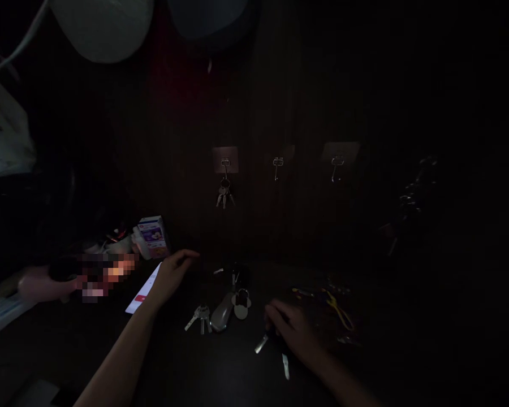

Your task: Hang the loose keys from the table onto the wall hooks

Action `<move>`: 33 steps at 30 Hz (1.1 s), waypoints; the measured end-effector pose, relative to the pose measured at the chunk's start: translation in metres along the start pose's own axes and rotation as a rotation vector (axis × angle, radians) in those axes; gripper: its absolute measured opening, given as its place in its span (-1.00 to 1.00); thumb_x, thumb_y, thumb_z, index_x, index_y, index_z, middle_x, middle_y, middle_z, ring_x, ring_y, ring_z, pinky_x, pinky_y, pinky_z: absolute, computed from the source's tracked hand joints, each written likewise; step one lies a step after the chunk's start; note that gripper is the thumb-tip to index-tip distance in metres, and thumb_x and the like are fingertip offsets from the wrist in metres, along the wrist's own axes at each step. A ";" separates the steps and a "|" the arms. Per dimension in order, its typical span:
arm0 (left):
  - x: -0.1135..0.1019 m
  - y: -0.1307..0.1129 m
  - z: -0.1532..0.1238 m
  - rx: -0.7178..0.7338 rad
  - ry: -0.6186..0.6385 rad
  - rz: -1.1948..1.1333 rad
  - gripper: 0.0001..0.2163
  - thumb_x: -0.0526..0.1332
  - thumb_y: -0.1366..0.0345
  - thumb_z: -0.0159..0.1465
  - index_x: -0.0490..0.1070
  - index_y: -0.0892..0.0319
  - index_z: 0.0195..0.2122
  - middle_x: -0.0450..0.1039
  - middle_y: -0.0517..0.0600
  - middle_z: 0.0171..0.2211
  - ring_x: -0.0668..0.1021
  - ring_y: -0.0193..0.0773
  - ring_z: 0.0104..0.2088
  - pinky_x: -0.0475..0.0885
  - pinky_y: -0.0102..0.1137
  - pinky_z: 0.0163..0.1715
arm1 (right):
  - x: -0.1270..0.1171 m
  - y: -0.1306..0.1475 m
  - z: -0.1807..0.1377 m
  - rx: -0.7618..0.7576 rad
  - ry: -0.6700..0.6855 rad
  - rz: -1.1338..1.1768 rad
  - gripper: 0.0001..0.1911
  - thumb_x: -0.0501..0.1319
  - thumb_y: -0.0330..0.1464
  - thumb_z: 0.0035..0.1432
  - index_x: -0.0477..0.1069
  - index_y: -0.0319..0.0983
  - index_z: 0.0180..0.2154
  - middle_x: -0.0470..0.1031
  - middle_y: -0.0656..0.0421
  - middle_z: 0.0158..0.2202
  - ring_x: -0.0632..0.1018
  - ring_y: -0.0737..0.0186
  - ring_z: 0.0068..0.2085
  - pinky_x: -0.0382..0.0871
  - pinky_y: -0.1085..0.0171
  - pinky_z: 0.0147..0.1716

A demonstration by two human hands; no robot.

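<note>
The scene is very dark. My left hand (173, 274) hovers over the dark tabletop with its fingers loosely curled and nothing visible in it. My right hand (290, 330) rests lower right, fingers closed round a key set (263, 342); one key blade pokes out to the left and another key (285, 366) lies just below. Between the hands lie a small bunch of keys (200, 317) and a pale oval fob with a flower-shaped tag (231, 308). On the wall behind, three hooks show: the left hook (225, 164) carries a key bunch (224, 195).
The middle hook (277, 167) and right hook (336, 167) hang bare. A small printed carton (152, 236) and clutter stand at the left. A white card (146, 289) lies by my left wrist. Yellow cord items (337, 308) lie right of the keys.
</note>
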State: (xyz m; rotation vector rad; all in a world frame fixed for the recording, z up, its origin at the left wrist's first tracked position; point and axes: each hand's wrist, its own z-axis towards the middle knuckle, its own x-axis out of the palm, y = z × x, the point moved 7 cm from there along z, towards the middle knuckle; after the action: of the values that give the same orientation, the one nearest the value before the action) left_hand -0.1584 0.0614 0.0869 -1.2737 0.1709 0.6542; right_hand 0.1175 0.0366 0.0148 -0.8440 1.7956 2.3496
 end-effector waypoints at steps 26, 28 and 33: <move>0.048 0.022 -0.054 0.036 0.596 0.285 -0.84 0.11 0.24 0.16 0.47 0.11 -0.36 0.45 -0.05 -0.29 0.48 -0.25 -0.27 0.31 -0.43 -0.27 | 0.000 0.004 0.000 -0.010 0.003 -0.057 -0.54 -0.08 -0.10 0.22 0.30 -0.21 -0.56 0.38 0.24 -0.58 0.40 0.32 -0.50 0.22 0.35 -0.45; 0.047 0.020 -0.053 0.044 0.590 0.271 -0.84 0.09 0.24 0.18 0.44 0.12 -0.37 0.44 -0.05 -0.31 0.47 -0.25 -0.29 0.31 -0.43 -0.28 | 0.001 0.004 0.000 -0.003 0.005 -0.051 -0.55 -0.07 -0.10 0.22 0.30 -0.21 -0.56 0.38 0.25 -0.58 0.40 0.32 -0.51 0.22 0.36 -0.46; 0.035 0.014 -0.041 0.023 0.448 0.223 -0.84 0.05 0.21 0.21 0.38 0.11 -0.36 0.45 -0.07 -0.36 0.48 -0.22 -0.32 0.31 -0.41 -0.30 | 0.000 0.005 -0.001 -0.008 0.000 -0.032 -0.55 -0.07 -0.10 0.21 0.29 -0.20 -0.57 0.36 0.24 -0.60 0.40 0.31 -0.51 0.22 0.35 -0.47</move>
State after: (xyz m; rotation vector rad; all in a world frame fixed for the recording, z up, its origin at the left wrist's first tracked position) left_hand -0.1279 0.0378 0.0463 -1.3766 0.6946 0.5447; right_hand 0.1156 0.0339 0.0192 -0.8675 1.7598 2.3390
